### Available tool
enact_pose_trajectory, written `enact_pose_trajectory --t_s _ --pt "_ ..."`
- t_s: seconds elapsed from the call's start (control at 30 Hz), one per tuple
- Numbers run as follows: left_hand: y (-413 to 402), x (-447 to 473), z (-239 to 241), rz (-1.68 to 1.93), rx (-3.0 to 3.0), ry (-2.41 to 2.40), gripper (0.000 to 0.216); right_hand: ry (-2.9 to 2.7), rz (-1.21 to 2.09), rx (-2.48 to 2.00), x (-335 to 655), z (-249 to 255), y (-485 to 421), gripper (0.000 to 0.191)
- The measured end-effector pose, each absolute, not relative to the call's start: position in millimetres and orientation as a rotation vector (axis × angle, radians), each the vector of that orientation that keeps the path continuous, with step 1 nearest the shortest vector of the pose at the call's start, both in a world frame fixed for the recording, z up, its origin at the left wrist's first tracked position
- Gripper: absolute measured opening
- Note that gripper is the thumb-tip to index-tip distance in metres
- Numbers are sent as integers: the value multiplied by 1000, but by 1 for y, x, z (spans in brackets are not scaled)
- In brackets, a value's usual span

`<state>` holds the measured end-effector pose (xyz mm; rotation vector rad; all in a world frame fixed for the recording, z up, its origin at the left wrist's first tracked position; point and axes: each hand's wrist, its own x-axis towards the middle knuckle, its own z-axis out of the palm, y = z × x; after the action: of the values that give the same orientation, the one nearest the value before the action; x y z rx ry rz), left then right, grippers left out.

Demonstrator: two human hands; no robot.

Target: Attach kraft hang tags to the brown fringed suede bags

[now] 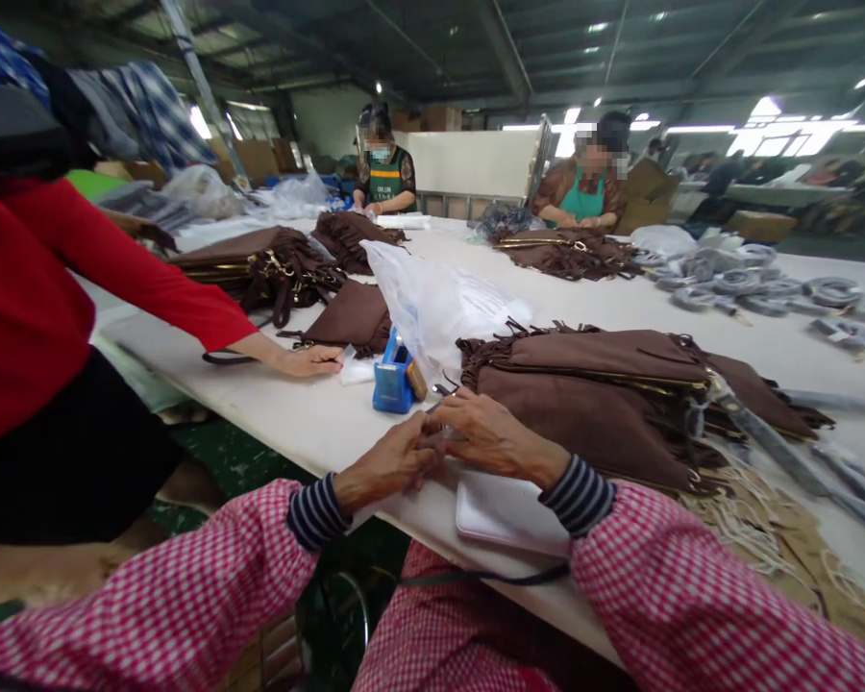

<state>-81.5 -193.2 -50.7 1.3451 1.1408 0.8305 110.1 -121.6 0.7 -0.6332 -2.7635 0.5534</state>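
Note:
Near the table's front edge, my left hand (pixel 389 463) and my right hand (pixel 494 437) meet with fingers bent and pressed together. Whatever lies between the fingertips is mostly hidden and I cannot make it out. Just beyond them stands a blue tape dispenser (pixel 393 386). A stack of brown fringed bags (pixel 591 408) with gold zips lies to the right of it, close to my right hand. Under my right wrist rests a flat white object (pixel 508 509) with rounded corners. Behind the dispenser a clear plastic bag (pixel 422 298) stands up crumpled.
At the left a person in a red sleeve (pixel 151 284) reaches a hand (pixel 307 361) onto the white table (pixel 259 408). More brown bags (pixel 259 264) are piled beyond. Two people work across the table. Wrapped grey straps (pixel 735 274) and tan tags with strings (pixel 771 553) lie right.

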Motion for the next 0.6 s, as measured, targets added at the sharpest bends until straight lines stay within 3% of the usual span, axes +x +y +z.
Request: enact_pose_trajectory --t_s 0.1,0.27,0.6 --pt "-190 -88 -54 786 1338 1158 42 -2700 885 -656 93 -16 -111 10" --pt "-181 -104 -37 558 1485 1196 31 -2419 1403 -630 97 -38 -97 21" --pt "-200 -121 -35 525 1844 1577 33 -2510 1280 -763 93 -49 -92 14"
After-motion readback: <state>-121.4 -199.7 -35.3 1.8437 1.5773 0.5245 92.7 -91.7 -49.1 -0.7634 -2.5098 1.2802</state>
